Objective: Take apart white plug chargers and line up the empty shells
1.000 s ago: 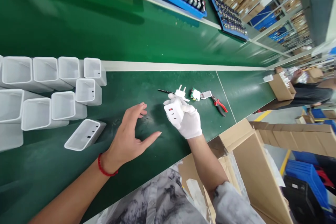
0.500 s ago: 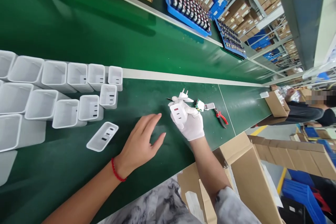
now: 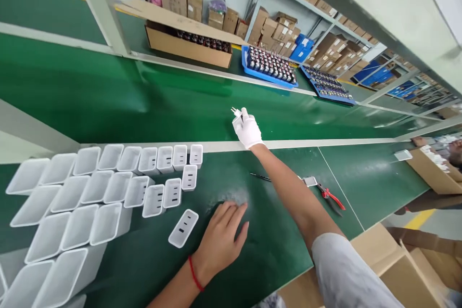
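My right hand [image 3: 248,130], in a white glove, is stretched out over the green surface beyond the pale rail. It is closed around a white plug charger [image 3: 237,113] whose two prongs point away from me. Most of the charger's body is hidden by the glove. My bare left hand [image 3: 223,237], with a red cord at the wrist, hovers low over or rests on the table, fingers extended and holding nothing. Left of it lies a white plastic charger shell [image 3: 183,229] with slots. Rows of similar open shells [image 3: 153,201] stand farther left.
Right of centre lie dark tweezers [image 3: 260,176], a small white-and-grey piece [image 3: 309,181] and red-handled pliers [image 3: 330,196]. Beyond the rail stand blue trays [image 3: 270,81] of small parts and a cardboard box [image 3: 187,50]. An open carton [image 3: 393,262] is at lower right.
My right hand has carried the charger forward from above the table to over the far green surface. The left hand stays near the loose shell. The view has shifted, showing more shells.
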Motion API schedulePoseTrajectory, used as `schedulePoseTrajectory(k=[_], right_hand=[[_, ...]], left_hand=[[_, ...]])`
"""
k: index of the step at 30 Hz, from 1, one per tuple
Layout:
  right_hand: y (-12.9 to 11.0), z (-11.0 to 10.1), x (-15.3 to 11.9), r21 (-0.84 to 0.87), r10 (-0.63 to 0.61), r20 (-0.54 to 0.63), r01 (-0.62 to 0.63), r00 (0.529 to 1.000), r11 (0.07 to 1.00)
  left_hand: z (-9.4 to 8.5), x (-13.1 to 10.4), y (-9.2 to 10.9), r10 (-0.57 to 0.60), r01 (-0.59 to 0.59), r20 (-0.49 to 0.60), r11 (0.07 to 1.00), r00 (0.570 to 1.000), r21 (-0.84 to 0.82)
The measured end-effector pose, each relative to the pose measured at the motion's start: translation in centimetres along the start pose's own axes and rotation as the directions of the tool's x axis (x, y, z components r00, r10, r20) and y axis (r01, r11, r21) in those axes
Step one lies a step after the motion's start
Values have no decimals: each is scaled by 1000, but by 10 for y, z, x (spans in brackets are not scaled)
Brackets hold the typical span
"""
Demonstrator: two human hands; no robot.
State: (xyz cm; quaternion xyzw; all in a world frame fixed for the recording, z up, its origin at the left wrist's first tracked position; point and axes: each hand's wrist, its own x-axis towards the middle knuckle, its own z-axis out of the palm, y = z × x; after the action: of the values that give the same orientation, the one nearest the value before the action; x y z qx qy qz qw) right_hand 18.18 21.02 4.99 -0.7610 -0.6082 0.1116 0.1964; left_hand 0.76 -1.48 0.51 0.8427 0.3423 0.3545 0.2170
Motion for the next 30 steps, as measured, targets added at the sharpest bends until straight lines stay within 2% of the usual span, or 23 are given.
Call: schedulePoseTrajectory(k=[4, 6, 8, 10, 12, 15, 16, 18, 20, 22, 24, 26, 28, 30], right_hand=[[-4, 11, 10, -60, 32, 52, -29, 998, 998], [0, 8, 0, -65, 39, 61, -35, 997, 997], [11, -6, -19, -74, 18, 26, -16, 1000, 997], [28, -30, -48, -105, -51, -53, 45, 997, 993], [53, -63, -83, -159, -109, -160, 83, 981, 984], [106, -117, -131, -248, -24, -281, -49, 960, 967], [125, -131, -144, -286, 12, -245, -84, 969, 955], [160, -148, -164, -336, 34, -94, -63, 995, 940], [185, -148, -176, -337, 11, 65, 12, 998, 941], [200, -137, -183, -316, -18, 162, 69, 987, 946], [208, -123, -185, -295, -34, 197, 92, 980, 951], [213, -114, -186, -258, -44, 187, 92, 981, 962], [217, -112, -190, -192, -58, 154, 88, 986, 978], [222, -115, -195, -102, -65, 105, 75, 992, 992]], left_hand=[[1, 0, -2, 34, -34, 38, 999, 999, 16], [3, 1, -4, 50, -51, 38, 999, 998, 19], [4, 2, -6, 67, -68, 35, 998, 997, 12], [6, 3, -8, 86, -86, 44, 996, 995, -3], [6, 3, -8, 107, -107, 48, 994, 993, -13], [7, 2, -6, 127, -126, 56, 992, 990, -22], [7, 2, -5, 130, -128, 61, 991, 990, -25], [7, 3, -2, 131, -130, 71, 991, 989, -31], [5, 7, 3, 140, -138, 77, 990, 987, -30], [-3, 12, 10, 162, -163, 89, 987, 983, -1], [-19, 14, 18, 181, -191, 121, 978, 976, 82], [-42, 10, 21, 153, -180, 134, 959, 979, 218], [-67, -3, 19, 42, -57, 48, 920, 998, 388], [-87, -21, 14, -95, 115, -64, 841, 993, 529]])
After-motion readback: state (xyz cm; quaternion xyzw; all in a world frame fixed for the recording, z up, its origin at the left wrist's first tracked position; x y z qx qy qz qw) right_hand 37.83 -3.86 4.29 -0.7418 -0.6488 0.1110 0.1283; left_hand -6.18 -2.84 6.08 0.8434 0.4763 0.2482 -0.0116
